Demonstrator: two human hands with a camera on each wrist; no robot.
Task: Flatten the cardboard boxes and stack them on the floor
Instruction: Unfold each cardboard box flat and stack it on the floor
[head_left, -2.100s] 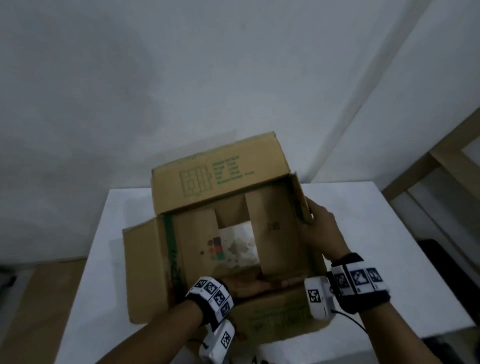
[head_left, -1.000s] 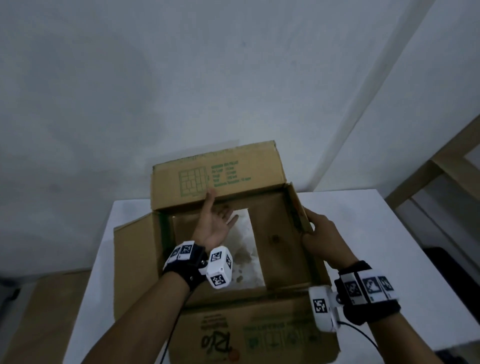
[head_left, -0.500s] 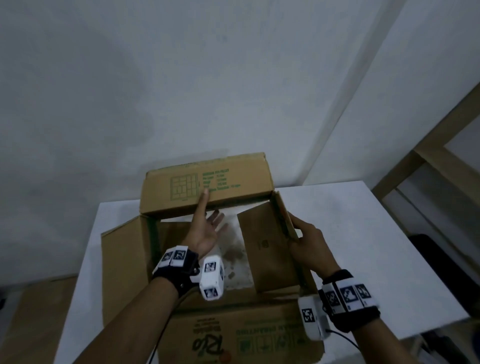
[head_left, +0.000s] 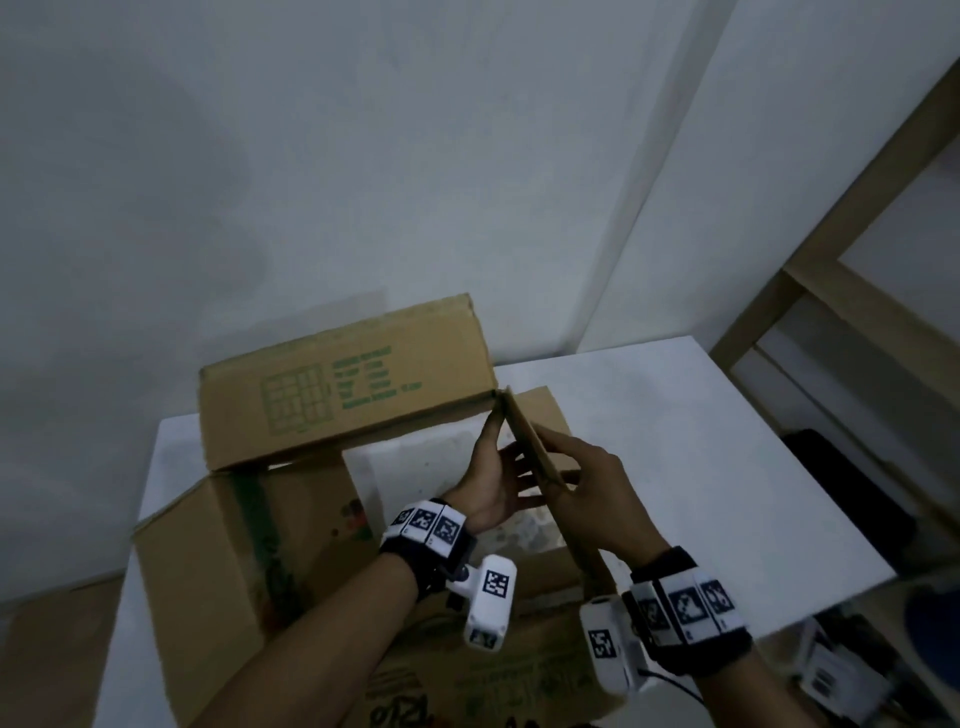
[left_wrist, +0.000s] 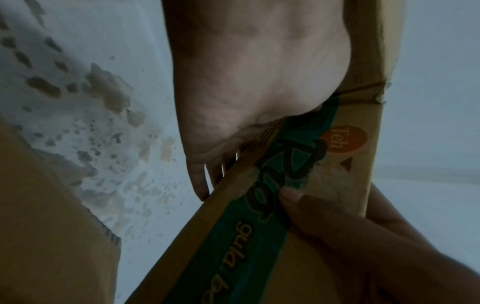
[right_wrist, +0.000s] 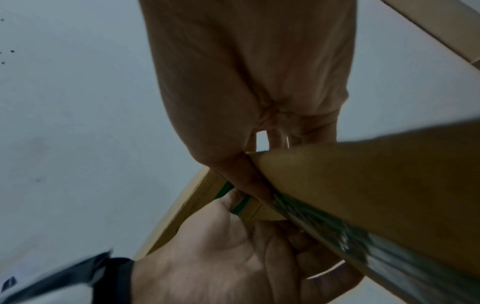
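Observation:
A brown cardboard box (head_left: 343, 384) with green print lies opened on the white table (head_left: 701, 441), and the tabletop shows through its open bottom. Its right panel (head_left: 524, 431) stands on edge between my hands. My left hand (head_left: 498, 478) lies against the panel's left face with fingers straight and spread. My right hand (head_left: 592, 493) pinches the panel from the right. The left wrist view shows my left hand (left_wrist: 246, 82) beside the printed panel (left_wrist: 259, 236), with the right hand's thumb on the print. In the right wrist view my right hand (right_wrist: 246, 72) grips the panel (right_wrist: 376, 195) above my left hand (right_wrist: 233, 257).
A wooden shelf frame (head_left: 857, 234) stands right of the table. The wall runs close behind the box. Brown floor (head_left: 52, 649) shows at the lower left. Dark clutter (head_left: 841, 670) sits low at the right. The box's left flap (head_left: 223, 571) hangs over the table's left side.
My left hand left the near wall, touched the far flap, then crossed to the right panel. The right panel has swung inward and the box has skewed. My right hand kept its hold.

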